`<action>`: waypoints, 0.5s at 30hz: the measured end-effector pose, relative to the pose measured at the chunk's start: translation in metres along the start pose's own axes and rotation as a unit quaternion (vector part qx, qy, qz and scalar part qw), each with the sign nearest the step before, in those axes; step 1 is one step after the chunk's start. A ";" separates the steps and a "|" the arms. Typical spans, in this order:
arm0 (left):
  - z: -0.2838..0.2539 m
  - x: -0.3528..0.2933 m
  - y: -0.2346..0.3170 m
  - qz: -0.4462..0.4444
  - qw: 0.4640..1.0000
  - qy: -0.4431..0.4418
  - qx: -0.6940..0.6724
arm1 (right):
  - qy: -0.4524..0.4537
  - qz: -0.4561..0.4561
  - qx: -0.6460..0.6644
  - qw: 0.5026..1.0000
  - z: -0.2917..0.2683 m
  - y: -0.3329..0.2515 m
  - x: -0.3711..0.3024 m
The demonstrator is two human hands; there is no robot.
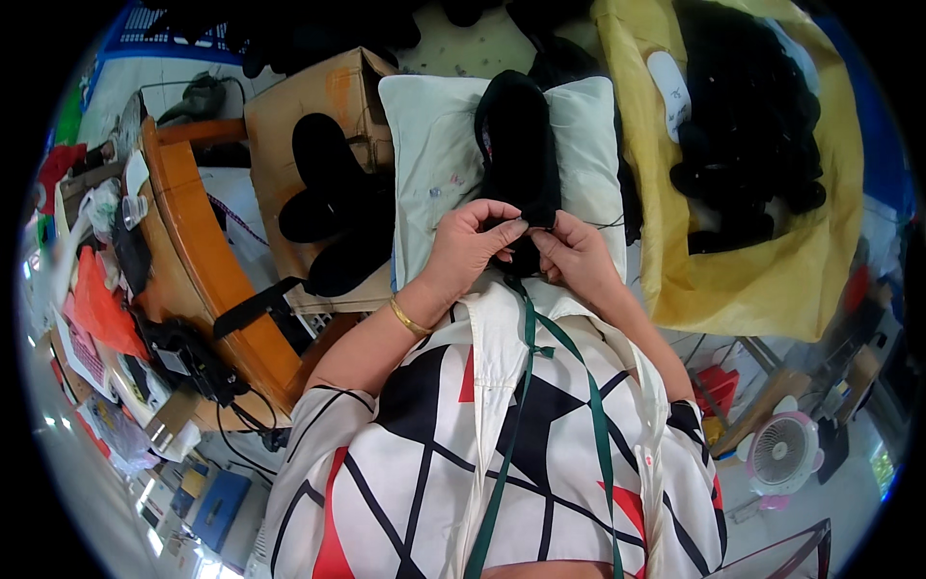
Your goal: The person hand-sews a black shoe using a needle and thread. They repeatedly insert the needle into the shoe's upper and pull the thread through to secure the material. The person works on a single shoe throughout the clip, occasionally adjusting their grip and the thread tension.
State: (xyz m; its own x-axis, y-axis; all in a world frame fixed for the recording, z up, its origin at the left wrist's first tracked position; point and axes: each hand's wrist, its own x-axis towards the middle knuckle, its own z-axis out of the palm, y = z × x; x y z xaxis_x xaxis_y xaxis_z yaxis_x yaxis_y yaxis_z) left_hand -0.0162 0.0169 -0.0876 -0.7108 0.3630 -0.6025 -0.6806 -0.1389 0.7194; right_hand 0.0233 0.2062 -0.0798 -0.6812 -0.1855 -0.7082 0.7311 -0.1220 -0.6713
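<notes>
A black cloth shoe (521, 125) lies lengthwise on a white cushion (429, 135) in front of me. Its near end is between my hands. My left hand (471, 249) is closed, thumb and forefinger pinching the shoe's near edge from the left. Just beside it, my right hand (577, 259) is closed in a pinch on the same edge, with its fingertips almost meeting the left ones. A thin dark line like a thread runs out to the right above my right hand. Whether a needle is between the fingertips is too small to tell.
Several black shoe pieces (323, 154) lie on a cardboard box (280, 106) to the left, beside a wooden chair (198, 222). On the right, a yellow sack (762, 299) holds many black shoes and a white sole (667, 92). A fan (783, 452) stands lower right.
</notes>
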 end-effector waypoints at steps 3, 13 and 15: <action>-0.002 0.001 0.000 -0.002 1.000 -0.008 0.002 | 0.004 0.006 0.025 1.000 0.002 0.003 0.003; -0.005 0.004 0.008 -0.016 0.999 -0.027 0.035 | 0.040 0.029 0.022 0.999 0.009 -0.002 0.002; -0.005 0.004 0.008 -0.012 0.999 -0.030 0.039 | 0.041 0.031 0.021 0.998 0.010 -0.002 0.003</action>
State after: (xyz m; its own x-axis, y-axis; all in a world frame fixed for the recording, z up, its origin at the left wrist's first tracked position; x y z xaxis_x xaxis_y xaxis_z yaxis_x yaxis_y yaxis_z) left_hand -0.0254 0.0125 -0.0866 -0.6806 0.4197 -0.6005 -0.6806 -0.0587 0.7303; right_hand 0.0206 0.1967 -0.0784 -0.6348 -0.1141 -0.7642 0.7713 -0.1536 -0.6177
